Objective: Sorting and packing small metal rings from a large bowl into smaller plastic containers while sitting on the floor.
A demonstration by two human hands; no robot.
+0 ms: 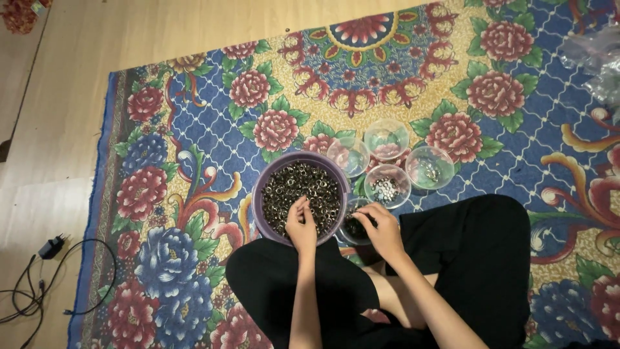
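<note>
The left hand (301, 223) is held over the near rim of the purple bowl (263, 187), fingers bunched and dipped among the small metal rings (303, 190) that fill it; whether a ring is pinched between the fingertips cannot be told. The right hand (381, 229) is curled just beside it over a small clear cup (354, 227), which sits against the bowl's right side and already holds a dark heap of rings; the fingers are bent inward, and what they grip, if anything, is hidden.

Beyond the hands, four more clear cups are grouped on the floral rug (194, 129). A few rings are seen in the nearest cup (387, 186), and a small scatter in the right cup (429, 168). The far cup (386, 138) and the left cup (348, 156) look empty or nearly so.

The work is judged to be at an early stage: the bowl is still nearly full, one cup is well stocked, two are barely begun and two are untouched.

Black-clad crossed legs (465, 258) are folded below the bowl. A charger and cable (48, 249) lie on the wooden floor at the left, and crumpled clear plastic (597, 58) is seen at the upper right
</note>
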